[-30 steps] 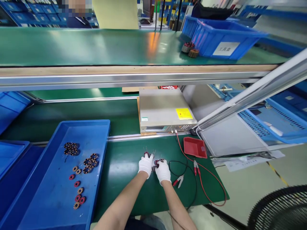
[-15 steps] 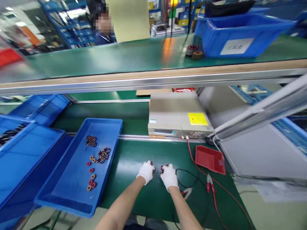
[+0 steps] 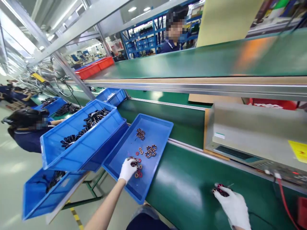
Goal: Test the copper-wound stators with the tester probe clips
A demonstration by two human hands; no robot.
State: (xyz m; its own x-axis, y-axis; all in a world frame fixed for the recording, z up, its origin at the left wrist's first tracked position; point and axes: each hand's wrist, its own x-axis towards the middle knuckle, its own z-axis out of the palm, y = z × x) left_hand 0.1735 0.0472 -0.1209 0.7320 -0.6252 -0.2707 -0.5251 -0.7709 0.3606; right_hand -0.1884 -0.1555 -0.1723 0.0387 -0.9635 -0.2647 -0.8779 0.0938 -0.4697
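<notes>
Over the shallow blue tray, my gloved left hand has its fingers around small wound ring cores, beside loose red and copper-coloured rings. More rings lie farther up the tray in two clusters. At the right, my gloved right hand holds dark and pink ring cores between thumb and fingers, just over the green table. How many cores each hand holds cannot be made out.
Deep blue bins with black parts stand left of the tray. A grey instrument with a red cable sits at the right. An overhead shelf spans the bench. People are at the left and behind the shelf.
The view has swung left. My left hand has moved from the table into the tray, holding cores. My hands are now far apart, and my right hand still holds cores over the table.
</notes>
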